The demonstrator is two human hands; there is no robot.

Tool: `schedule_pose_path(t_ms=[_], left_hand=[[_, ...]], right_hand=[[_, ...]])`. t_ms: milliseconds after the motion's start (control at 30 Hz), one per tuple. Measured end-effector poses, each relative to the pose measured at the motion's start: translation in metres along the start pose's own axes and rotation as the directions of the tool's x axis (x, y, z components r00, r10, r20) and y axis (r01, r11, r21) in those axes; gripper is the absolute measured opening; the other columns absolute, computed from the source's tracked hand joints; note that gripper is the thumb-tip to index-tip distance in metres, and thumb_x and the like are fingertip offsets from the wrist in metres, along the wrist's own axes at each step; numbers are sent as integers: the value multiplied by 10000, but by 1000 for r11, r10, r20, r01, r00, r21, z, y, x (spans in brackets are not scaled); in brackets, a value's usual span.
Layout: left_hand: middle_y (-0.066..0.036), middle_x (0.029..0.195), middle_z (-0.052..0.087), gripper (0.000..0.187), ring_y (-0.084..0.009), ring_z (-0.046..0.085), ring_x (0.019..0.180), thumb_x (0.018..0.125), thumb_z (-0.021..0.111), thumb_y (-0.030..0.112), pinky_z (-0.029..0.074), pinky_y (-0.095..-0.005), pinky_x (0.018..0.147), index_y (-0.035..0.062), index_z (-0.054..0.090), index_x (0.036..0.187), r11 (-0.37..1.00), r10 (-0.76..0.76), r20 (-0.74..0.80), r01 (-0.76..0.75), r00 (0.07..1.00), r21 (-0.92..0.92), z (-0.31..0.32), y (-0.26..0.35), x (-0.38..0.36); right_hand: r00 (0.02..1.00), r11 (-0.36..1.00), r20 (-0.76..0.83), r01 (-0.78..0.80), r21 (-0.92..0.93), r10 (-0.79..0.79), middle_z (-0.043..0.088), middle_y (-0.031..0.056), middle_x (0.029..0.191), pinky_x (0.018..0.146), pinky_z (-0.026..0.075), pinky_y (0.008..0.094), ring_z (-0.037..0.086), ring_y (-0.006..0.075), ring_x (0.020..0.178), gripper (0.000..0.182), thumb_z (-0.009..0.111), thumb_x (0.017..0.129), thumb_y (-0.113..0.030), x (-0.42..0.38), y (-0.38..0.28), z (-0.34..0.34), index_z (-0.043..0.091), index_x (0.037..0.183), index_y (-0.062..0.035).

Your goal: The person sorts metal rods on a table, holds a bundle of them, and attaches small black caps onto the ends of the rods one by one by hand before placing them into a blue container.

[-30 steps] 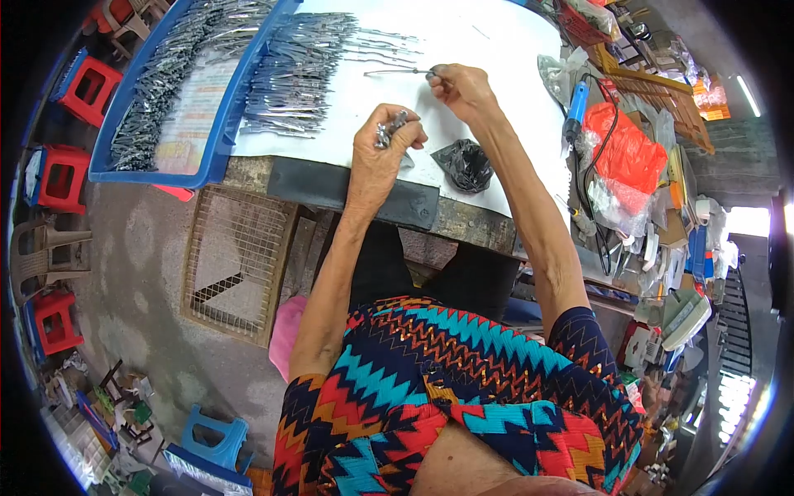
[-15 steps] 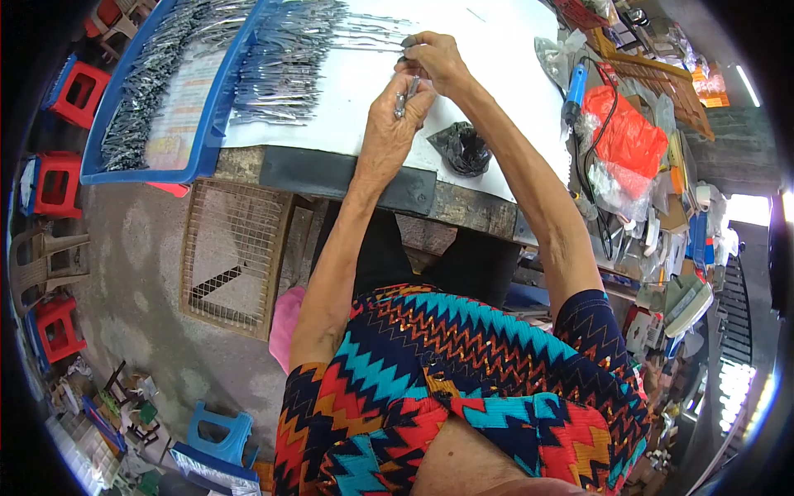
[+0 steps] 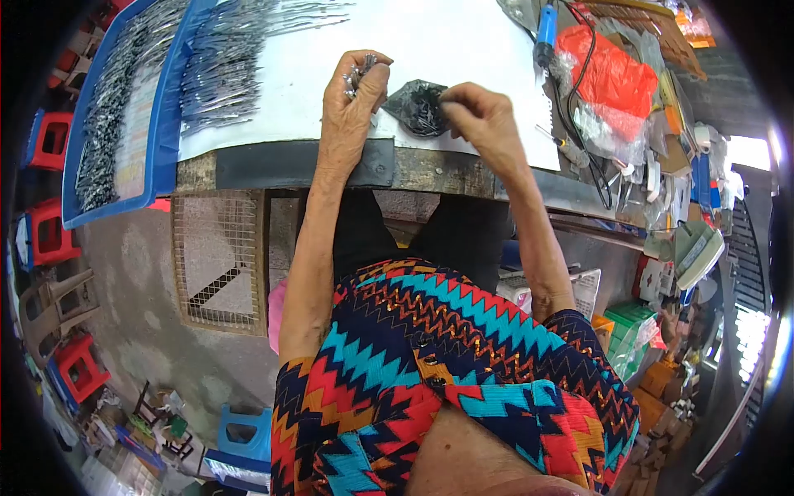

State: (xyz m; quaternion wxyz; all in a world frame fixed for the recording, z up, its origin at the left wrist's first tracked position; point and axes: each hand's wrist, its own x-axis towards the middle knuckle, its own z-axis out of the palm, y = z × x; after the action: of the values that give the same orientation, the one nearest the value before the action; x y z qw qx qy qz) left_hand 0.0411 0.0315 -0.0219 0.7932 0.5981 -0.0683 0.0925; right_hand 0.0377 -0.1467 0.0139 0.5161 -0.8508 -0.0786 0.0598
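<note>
My left hand [image 3: 351, 107] is closed around several small shiny metal parts [image 3: 357, 76], which poke out between its thumb and fingers above the table. To its right, a small black plastic bag [image 3: 418, 106] lies opened on the white tabletop, with small dark pieces inside. My right hand [image 3: 490, 124] is at the bag's right edge, thumb and fingers drawn together; what they hold, if anything, cannot be made out. Left of my hands lies a dense row of thin metal strips [image 3: 222, 78], and a few separate ones [image 3: 310, 15] lie at the far side.
A blue tray [image 3: 161, 124] full of similar strips stands at the table's left. On the right are a blue-handled tool [image 3: 546, 35] with a black cable and a red plastic bag [image 3: 608, 83]. A dark strip [image 3: 281, 165] runs along the table's front edge. Red stools stand at the left.
My right hand has left the strips at the far side and come down to the black bag. My left hand has moved apart from it, still holding metal parts. The camera view has shifted.
</note>
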Motion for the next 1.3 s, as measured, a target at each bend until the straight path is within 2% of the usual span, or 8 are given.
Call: schedule_pose_path(t_ms=[67,133,233,433,633,800,1133,1300], left_hand=[[25,682,492,278,-42,402,599,885,555,303,318,-171,524,43,556,982,1000,-8,18,8,1000,-7,2,-1,1],[16,701,509,260,-46,404,613,894,539,289,325,-177,543,39,568,962,1000,-14,35,14,999,0,2,0,0],[9,715,525,249,-51,411,618,900,528,272,331,-184,553,34,581,951,1000,-24,58,24,998,10,2,1,0],[20,689,519,263,-51,416,612,901,525,272,335,-181,547,34,612,971,999,-14,79,11,997,44,4,1,1],[1,732,544,280,-61,420,646,912,495,248,344,-191,589,9,603,1010,997,-43,104,36,994,63,5,9,-1],[5,694,569,279,-44,434,601,903,515,278,363,-172,546,32,608,999,1000,-2,93,0,996,23,4,3,0],[-43,744,615,163,-51,455,627,887,553,240,389,-178,573,97,476,900,993,-16,96,27,995,-118,4,-2,-1],[-30,746,557,145,-74,445,658,895,538,213,375,-196,620,80,484,915,989,-59,98,72,993,-133,3,2,-1]], right_hand=[[1000,993,-11,13,-120,-15,621,130,695,588,476,309,591,180,611,188,532,778,-85,-3,14,10,604,905,34],[986,966,-89,115,-231,-139,627,171,761,652,481,345,621,267,688,187,545,760,-93,-5,19,18,609,888,27],[974,961,-127,155,-230,-188,625,191,817,701,476,375,615,336,760,179,561,748,-95,-4,23,26,609,882,15],[964,932,-163,147,-331,-210,613,185,781,648,477,398,611,338,723,161,583,743,-91,-3,15,32,578,871,6],[917,840,-147,264,-474,-371,586,179,734,585,455,420,586,351,655,95,567,760,-71,1,19,41,542,822,-3],[926,854,-155,239,-462,-343,577,177,720,569,447,414,582,348,647,84,561,772,-69,-2,19,43,530,816,-5],[914,900,-238,227,-372,-329,593,171,718,578,455,395,590,341,641,88,553,771,-78,0,18,47,574,816,-5],[946,973,-285,95,-212,-154,599,159,685,573,460,348,594,280,600,112,556,756,-85,0,19,46,595,806,7]])
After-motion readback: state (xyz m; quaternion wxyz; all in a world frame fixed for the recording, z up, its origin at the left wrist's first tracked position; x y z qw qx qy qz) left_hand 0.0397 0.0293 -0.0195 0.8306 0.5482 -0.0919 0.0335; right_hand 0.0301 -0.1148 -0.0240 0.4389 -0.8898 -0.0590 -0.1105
